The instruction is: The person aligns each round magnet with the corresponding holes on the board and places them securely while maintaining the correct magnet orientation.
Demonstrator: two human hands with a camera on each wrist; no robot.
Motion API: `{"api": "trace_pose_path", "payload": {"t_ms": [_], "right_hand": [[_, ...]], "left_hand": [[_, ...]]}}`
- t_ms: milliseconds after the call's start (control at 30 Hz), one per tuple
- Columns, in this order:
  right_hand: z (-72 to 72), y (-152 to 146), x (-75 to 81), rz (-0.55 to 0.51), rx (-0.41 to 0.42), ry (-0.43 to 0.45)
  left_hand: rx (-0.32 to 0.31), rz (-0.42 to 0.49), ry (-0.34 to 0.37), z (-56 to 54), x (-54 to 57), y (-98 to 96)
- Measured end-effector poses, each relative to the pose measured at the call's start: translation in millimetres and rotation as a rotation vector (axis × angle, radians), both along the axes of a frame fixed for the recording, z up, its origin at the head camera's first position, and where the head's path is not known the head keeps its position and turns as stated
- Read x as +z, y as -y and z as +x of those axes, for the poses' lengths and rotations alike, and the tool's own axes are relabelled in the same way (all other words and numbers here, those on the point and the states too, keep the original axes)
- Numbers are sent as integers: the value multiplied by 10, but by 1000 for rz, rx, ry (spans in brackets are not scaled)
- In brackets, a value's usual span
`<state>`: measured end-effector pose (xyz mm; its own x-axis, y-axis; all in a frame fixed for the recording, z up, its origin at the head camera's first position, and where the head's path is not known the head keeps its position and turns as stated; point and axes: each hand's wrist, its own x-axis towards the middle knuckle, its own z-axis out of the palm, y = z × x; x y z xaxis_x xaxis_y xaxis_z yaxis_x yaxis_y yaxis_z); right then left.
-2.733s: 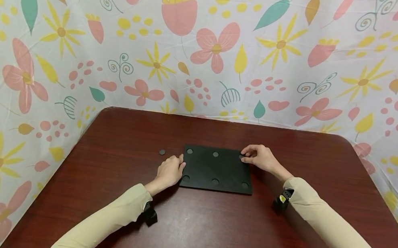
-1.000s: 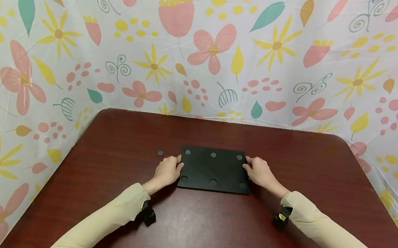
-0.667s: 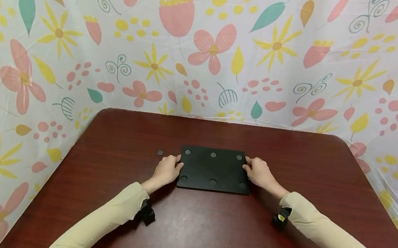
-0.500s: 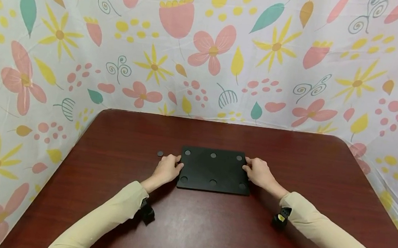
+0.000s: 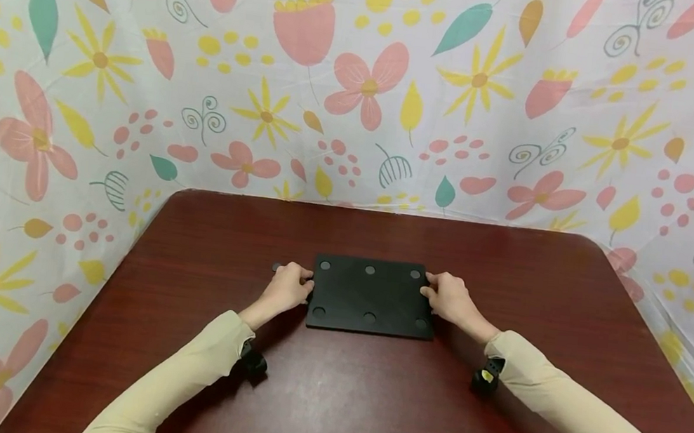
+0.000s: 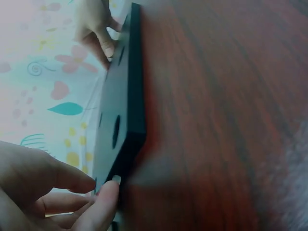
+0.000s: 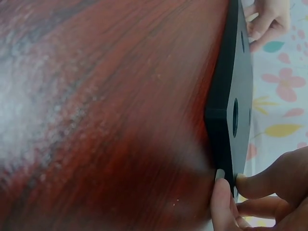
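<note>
A flat black board (image 5: 370, 296) lies on the table, with round recesses along its far and near long edges. The three along the far edge hold small grey discs (image 5: 369, 270); the near ones look dark and hollow. At the board's right edge, my right hand (image 5: 452, 302) pinches it between thumb and finger, also seen in the right wrist view. My left hand (image 5: 285, 288) is at the left edge, fingertips at its border and loosely bent. Another loose dark disc (image 5: 275, 266) lies just beyond the left hand, partly covered by it.
The brown wooden table (image 5: 335, 392) has a glossy surface. A flower-patterned cloth (image 5: 360, 91) hangs behind and at both sides of it. Black cameras sit on both wrists.
My right hand has left the far right recess, where a disc now sits, and holds the board's right edge. My left hand has just slid slightly left, off the board's top, partly covering the loose disc.
</note>
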<state>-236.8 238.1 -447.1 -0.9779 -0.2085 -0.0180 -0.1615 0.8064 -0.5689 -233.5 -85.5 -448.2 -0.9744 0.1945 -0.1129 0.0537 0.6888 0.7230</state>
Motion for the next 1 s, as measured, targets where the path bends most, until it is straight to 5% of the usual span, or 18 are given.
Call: {"api": "trace_pose_path", "payload": {"t_ms": [367,667,1000], "right_hand": [[-25,3,23,-30,-8,45],[-4,0,1,-20,-21,34],[-21,6,-23,-2,-29,33]], "left_hand": [[5,5,-22,-55,210,115],[-11,80,54,-83,197,254],[-9,119,41,-170,189,488]]}}
